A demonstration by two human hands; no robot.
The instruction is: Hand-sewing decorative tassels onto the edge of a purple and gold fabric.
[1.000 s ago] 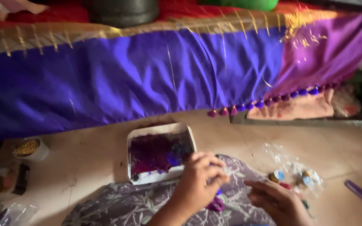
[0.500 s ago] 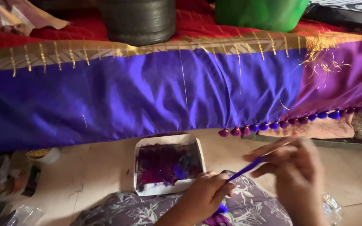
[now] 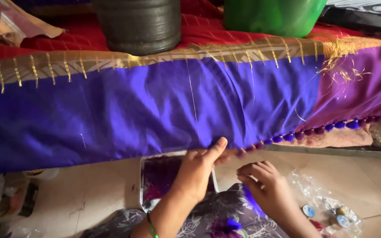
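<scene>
A wide blue and purple silk cloth [image 3: 146, 110] with a gold border hangs across the view, its lower edge trimmed with small purple and blue pompoms [image 3: 314, 129]. My left hand [image 3: 199, 169] pinches the lower edge of this cloth between thumb and fingers. Just to its right, my right hand [image 3: 265, 189] is curled with fingertips together; a bit of blue shows beneath it, and what it holds is too small to tell. Under both hands lies a white tray [image 3: 144, 194] of purple material.
A dark round pot [image 3: 138, 24] and a green tub [image 3: 274, 15] stand on the red cloth behind. A clear plastic bag with small thread spools [image 3: 327, 211] lies on the floor at right. A small jar [image 3: 40, 173] and clutter sit at left.
My left hand rose from my lap to the cloth's lower edge and took hold of it. My right hand dropped and curled in; the long blue tool it held is out of sight.
</scene>
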